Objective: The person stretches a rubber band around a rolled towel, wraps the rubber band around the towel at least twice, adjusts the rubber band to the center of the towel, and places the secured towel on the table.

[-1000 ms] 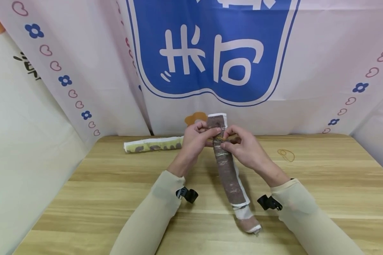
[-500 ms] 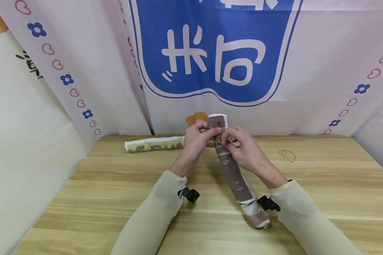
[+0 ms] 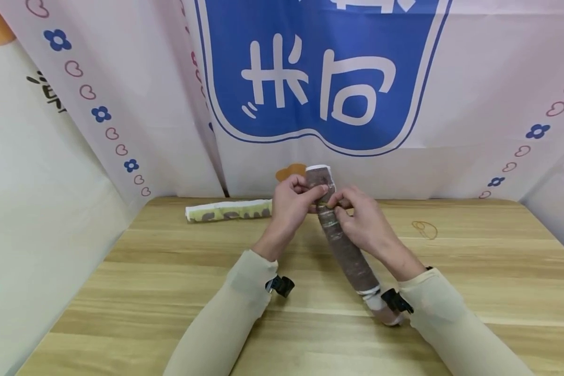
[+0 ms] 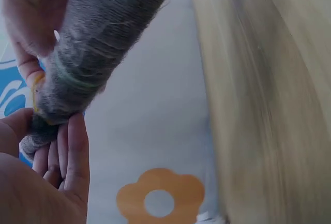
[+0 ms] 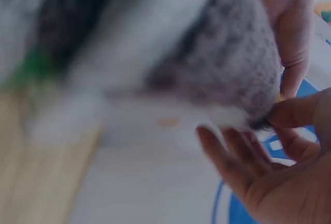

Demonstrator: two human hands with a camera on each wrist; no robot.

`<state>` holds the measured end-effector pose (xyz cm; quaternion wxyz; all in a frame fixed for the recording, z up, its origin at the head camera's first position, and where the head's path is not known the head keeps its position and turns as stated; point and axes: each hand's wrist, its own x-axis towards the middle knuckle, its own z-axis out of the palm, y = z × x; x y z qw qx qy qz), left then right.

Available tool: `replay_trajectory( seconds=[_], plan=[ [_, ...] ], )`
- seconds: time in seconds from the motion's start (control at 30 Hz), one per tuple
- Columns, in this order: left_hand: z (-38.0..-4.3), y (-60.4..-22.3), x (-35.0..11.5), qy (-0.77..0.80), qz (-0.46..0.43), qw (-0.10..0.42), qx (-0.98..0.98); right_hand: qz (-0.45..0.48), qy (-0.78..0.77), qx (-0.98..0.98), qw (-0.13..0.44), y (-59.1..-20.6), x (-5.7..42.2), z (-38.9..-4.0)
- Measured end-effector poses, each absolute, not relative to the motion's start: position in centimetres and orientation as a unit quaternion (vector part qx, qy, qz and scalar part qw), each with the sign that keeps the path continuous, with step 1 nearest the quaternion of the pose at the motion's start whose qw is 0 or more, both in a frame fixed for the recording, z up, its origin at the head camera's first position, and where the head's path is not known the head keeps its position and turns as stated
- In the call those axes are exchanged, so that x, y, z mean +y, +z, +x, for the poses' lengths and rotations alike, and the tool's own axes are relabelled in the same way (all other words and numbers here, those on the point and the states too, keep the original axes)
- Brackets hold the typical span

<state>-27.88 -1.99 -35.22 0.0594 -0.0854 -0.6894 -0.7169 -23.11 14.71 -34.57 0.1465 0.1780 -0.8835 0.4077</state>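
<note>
A rolled brown-grey towel (image 3: 345,250) with white edges slants from the table's back edge toward my right wrist. Near its upper end my left hand (image 3: 289,206) grips the roll between thumb and fingers. Just below, my right hand (image 3: 368,224) pinches a yellow rubber band (image 4: 35,92) that lies around the towel. The left wrist view shows the towel (image 4: 108,32) narrowed at the band. In the right wrist view the towel (image 5: 232,43) is close and partly blurred, with the right hand's thumb against its narrowed end.
A second rolled towel (image 3: 227,211), yellow-green with grey patches, lies at the back left, partly behind the left hand. Loose rubber bands (image 3: 424,230) lie right of the hands on the wooden table (image 3: 169,292). A printed curtain (image 3: 263,156) hangs directly behind the table.
The towel's near end has swung right and slightly upward, toward the right wrist. Both hands stay near its upper end, the right one still at the rubber band.
</note>
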Motion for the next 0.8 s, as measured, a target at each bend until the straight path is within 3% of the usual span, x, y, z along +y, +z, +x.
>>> replay_trajectory(
  seconds=[0.13, 0.23, 0.53, 0.8],
  plan=[
    [-27.7, -35.1, -2.0, -0.689, -0.11, 0.097, -0.71, 0.152, 0.371, -0.908, 0.122, -33.9, 14.5, -22.6],
    [-27.6, -35.2, -2.0, -0.685, -0.122, 0.092, -0.712, 0.145, 0.364, -0.913, 0.109, -33.7, 14.5, -22.4],
    [-28.5, -35.9, -2.4, -0.753, -0.158, -0.048, -0.638, 0.119, 0.467, -0.871, 0.101, -34.2, 15.2, -22.8],
    [-28.5, -35.7, -2.3, -0.765, -0.128, -0.014, -0.632, 0.192, 0.479, -0.85, 0.107, -34.4, 15.0, -23.1]
  ],
)
